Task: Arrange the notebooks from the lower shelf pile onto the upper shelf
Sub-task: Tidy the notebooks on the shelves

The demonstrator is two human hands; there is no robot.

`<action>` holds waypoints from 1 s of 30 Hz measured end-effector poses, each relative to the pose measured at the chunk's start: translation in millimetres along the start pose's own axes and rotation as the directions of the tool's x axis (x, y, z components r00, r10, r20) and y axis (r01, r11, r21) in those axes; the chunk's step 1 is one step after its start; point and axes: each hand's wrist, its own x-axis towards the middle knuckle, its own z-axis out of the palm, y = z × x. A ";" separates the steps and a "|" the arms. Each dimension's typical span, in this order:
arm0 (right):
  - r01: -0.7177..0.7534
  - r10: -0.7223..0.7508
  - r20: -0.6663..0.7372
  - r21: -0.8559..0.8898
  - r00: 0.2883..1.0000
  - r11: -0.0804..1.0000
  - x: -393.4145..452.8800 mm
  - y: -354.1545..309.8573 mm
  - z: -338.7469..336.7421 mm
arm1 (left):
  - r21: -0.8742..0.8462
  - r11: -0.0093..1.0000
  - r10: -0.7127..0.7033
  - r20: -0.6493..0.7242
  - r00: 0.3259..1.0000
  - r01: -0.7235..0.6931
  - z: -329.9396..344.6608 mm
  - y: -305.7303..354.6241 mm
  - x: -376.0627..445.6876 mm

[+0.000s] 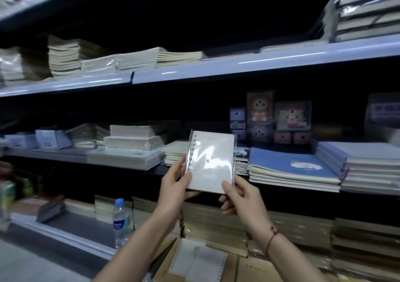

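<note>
- A person's left hand (176,184) pinches the lower left corner of a white spiral-bound notebook in a clear plastic sleeve (211,162), thumb pressed flat on the cover and fingers curled behind.
- The right hand (240,197) grips the lower right corner, thumb on the front, fingers folded underneath.
- The notebook stands upright in the air between both thumbs, in front of a shelf of stacked notebooks.
- Beyond the right fingers lies a blue-covered notebook pile (290,169).
- Below the left wrist stands a clear plastic water bottle with a blue cap (121,221).
- Under both forearms lie more white wrapped notebooks (194,260).
</note>
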 end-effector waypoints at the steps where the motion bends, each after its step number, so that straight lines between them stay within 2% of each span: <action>1: -0.008 0.008 0.007 -0.006 1.000 1.000 2.5 -1.7 1.2 | 0.022 1.000 -0.008 0.016 1.000 0.007 -4.1 4.5 3.3; 5: -0.040 0.041 0.058 -0.004 0.997 0.999 16.9 -8.3 8.3 | 0.099 0.995 -0.033 0.036 0.999 0.029 -16.9 20.1 19.7; 9: -0.069 0.068 0.114 0.003 0.991 0.998 38.6 -19.5 21.2 | 0.092 0.995 -0.027 0.032 0.999 0.024 -28.8 34.7 44.3; 12: -0.091 0.085 0.124 0.043 0.989 0.995 55.4 -31.2 35.2 | 0.000 0.999 -0.033 0.067 0.997 0.033 -33.0 46.3 58.6; 15: -0.090 0.078 0.135 0.091 0.988 0.992 72.3 -44.4 53.5 | -0.210 0.973 -0.083 0.076 0.994 0.098 -32.6 49.0 72.6; 18: -0.102 0.082 0.156 0.127 0.984 0.987 85.4 -53.8 67.1 | -0.355 0.921 -0.173 -0.003 0.985 0.161 -30.8 45.7 84.4; 21: -0.158 0.136 0.172 0.118 0.976 0.980 94.9 -56.4 71.3 | -0.367 0.916 -0.215 -0.104 0.971 0.163 -34.0 48.5 94.3; 24: -0.150 0.147 0.078 0.035 0.986 0.988 104.2 -57.5 67.4 | -0.255 0.956 -0.193 -0.177 0.965 0.145 -44.4 55.5 103.4; 26: -0.126 0.126 0.038 -0.010 0.991 0.992 109.4 -60.8 62.3 | -0.110 0.986 -0.145 -0.190 0.971 0.126 -51.9 57.9 110.2; 28: -0.118 0.119 0.028 -0.023 0.993 0.993 114.8 -64.4 58.9 | 0.156 0.987 -0.003 -0.219 0.976 0.038 -56.0 61.0 112.5; 29: -0.119 0.119 0.032 -0.010 0.992 0.993 117.4 -66.5 58.7 | 0.338 0.941 0.115 -0.229 0.967 -0.032 -56.5 62.3 113.2; 30: -0.122 0.122 0.042 0.019 0.992 0.992 119.2 -69.7 59.8 | 0.512 0.853 0.240 -0.213 0.947 -0.101 -56.3 62.5 114.3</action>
